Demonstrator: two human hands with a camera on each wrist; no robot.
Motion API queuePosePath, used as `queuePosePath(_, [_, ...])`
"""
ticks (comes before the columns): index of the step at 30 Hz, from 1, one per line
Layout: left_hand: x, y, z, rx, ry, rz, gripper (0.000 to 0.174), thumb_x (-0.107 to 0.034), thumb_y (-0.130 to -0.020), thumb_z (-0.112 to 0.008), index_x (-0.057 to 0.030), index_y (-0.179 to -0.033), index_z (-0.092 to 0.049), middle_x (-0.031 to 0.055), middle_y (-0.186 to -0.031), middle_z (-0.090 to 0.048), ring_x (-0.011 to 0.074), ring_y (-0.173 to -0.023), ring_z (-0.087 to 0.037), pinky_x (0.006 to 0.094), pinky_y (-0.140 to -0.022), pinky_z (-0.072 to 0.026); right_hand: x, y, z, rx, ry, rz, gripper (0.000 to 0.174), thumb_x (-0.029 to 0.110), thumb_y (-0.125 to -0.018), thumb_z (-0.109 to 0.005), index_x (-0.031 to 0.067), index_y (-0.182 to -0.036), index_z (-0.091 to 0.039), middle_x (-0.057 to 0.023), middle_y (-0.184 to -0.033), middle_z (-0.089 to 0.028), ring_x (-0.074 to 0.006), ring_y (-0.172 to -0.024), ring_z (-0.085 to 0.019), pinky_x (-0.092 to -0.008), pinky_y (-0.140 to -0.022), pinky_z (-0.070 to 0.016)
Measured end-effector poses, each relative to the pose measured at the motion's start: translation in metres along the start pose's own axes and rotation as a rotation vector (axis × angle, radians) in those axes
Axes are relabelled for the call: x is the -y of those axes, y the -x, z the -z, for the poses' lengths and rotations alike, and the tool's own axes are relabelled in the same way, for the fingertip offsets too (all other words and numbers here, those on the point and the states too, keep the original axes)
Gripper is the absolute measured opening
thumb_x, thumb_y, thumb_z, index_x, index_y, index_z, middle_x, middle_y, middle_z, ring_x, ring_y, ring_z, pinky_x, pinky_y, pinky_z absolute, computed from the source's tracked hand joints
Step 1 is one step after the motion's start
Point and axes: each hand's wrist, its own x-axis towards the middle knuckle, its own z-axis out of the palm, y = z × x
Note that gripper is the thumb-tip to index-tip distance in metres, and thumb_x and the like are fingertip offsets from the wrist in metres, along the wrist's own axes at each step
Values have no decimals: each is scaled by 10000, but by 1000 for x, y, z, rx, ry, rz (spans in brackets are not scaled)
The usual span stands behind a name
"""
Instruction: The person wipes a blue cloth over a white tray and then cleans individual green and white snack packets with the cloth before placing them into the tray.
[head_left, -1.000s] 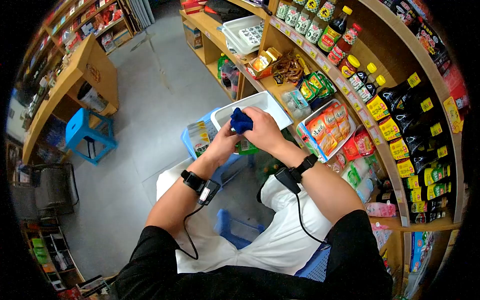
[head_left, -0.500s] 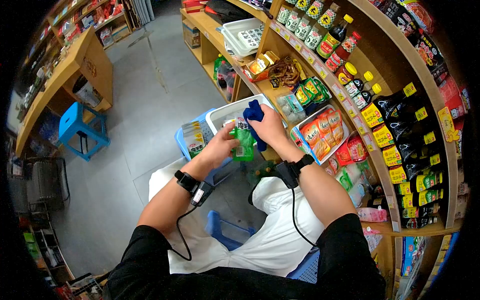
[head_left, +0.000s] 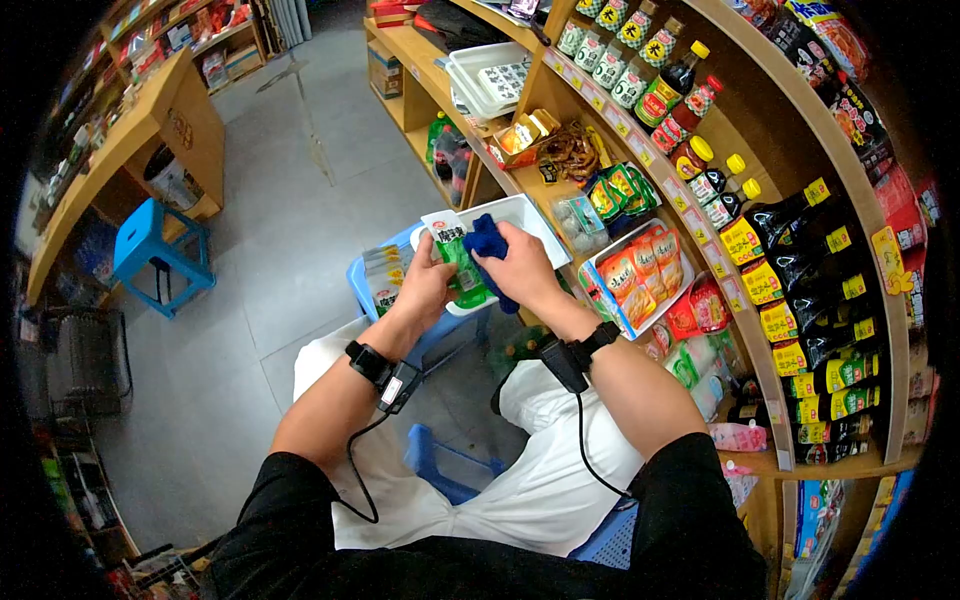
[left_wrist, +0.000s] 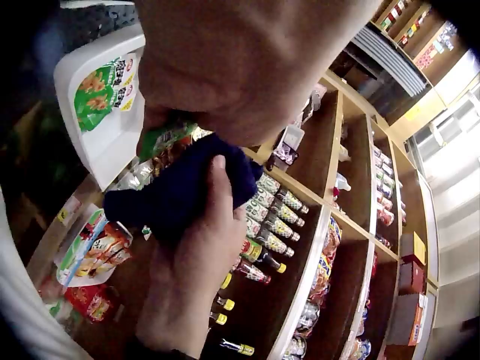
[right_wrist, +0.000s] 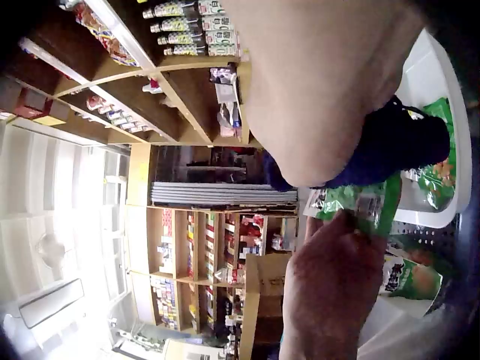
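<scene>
The left hand (head_left: 425, 285) grips the left edge of a green and white food packet (head_left: 450, 248), held tilted above a white tray (head_left: 543, 226). In the right hand (head_left: 524, 267) is a bunched dark blue cloth (head_left: 487, 243), which lies against the packet's right side. The left wrist view shows the right thumb lying over the cloth (left_wrist: 187, 187). Another green packet (left_wrist: 97, 94) lies inside the tray. In the right wrist view the left hand (right_wrist: 334, 277) pinches the packet (right_wrist: 367, 206) beneath the cloth (right_wrist: 390, 146).
Several packets (head_left: 383, 275) lie on a blue stool at the tray's left. To the right, a box of orange-red packs (head_left: 640, 272) stands beside shelves with bottles (head_left: 671, 84). A second blue stool (head_left: 160, 250) stands on the grey floor at the left.
The green packet has turned and moved up and left with the left hand. The blue cloth, earlier bunched and then spread beside the packet, now lies against it in the right hand.
</scene>
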Motion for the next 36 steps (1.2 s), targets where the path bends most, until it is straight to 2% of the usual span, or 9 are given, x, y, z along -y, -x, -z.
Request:
queuePosePath(8, [-8,7,-5,122,299,42,556,-371,-1091,-439,-335,-1601,-222,79,-1454,-491,309,-1234,-593,546,-1010,-510,17,6,-4,62,56,113,385,307,-779,-843,16,-925,-638,-203,-882,-699,-409,-854,-690,-455,-733,-533])
queuePosePath(14, [-6,6,-4,110,209,18,647,-472,-1076,-460,-317,-1626,-155,114,-1533,-414,357,-1354,-479,574,-1050,-463,2,1,-12,111,157,112,406,276,-724,-835,31,-979,-636,-205,-927,-695,-427,-916,-681,-512,-773,-545])
queuePosePath(21, [-18,12,-4,19,89,51,676,-448,-1079,-466,-296,-1652,-143,153,-1599,-335,402,-1404,-418,577,-1078,-441,-7,-11,-9,140,72,-24,272,208,-766,-769,13,-933,-679,-219,-904,-723,-435,-885,-695,-510,-778,-552])
queuePosePath(23, [-27,17,-4,-19,-77,61,659,-379,-1074,-499,-221,-1645,-209,163,-1583,-357,410,-1405,-416,554,-1087,-443,-25,-19,-12,123,10,-62,272,212,-776,-770,18,-953,-698,-218,-912,-729,-418,-885,-705,-489,-779,-560])
queuePosePath(24, [-20,10,3,-71,-96,43,600,-291,-1060,-542,-95,-1589,-339,177,-1513,-451,391,-1356,-483,510,-1050,-495,-38,-24,-17,112,60,-81,289,228,-780,-780,20,-971,-714,-204,-914,-742,-394,-881,-720,-467,-780,-568])
queuePosePath(25, [-17,7,10,-72,-91,44,600,-291,-1060,-542,-95,-1589,-339,177,-1513,-451,391,-1356,-483,510,-1050,-495,-41,-25,-17,116,62,-81,289,228,-780,-780,20,-971,-714,-204,-914,-742,-394,-881,-720,-467,-780,-568])
queuePosePath(28, [-20,7,23,-59,-191,-49,401,-178,-1038,-567,27,-1382,-551,163,-1325,-620,288,-1182,-636,422,-923,-589,-46,-27,-16,105,17,-201,307,251,-784,-791,31,-992,-740,-187,-903,-754,-370,-876,-731,-456,-790,-572])
queuePosePath(32, [-35,8,40,-148,-235,-101,288,-137,-1012,-567,5,-1259,-615,113,-1122,-717,188,-904,-712,309,-745,-572,-69,-33,-27,111,84,-277,332,269,-781,-781,15,-990,-735,-210,-921,-749,-379,-880,-728,-458,-803,-569])
queuePosePath(36, [-48,13,56,-235,-258,-141,272,-128,-976,-590,-25,-1223,-643,57,-992,-707,153,-815,-673,279,-692,-515,-82,-39,-39,158,-58,-336,285,246,-798,-794,37,-988,-756,-186,-923,-759,-344,-873,-736,-440,-783,-566])
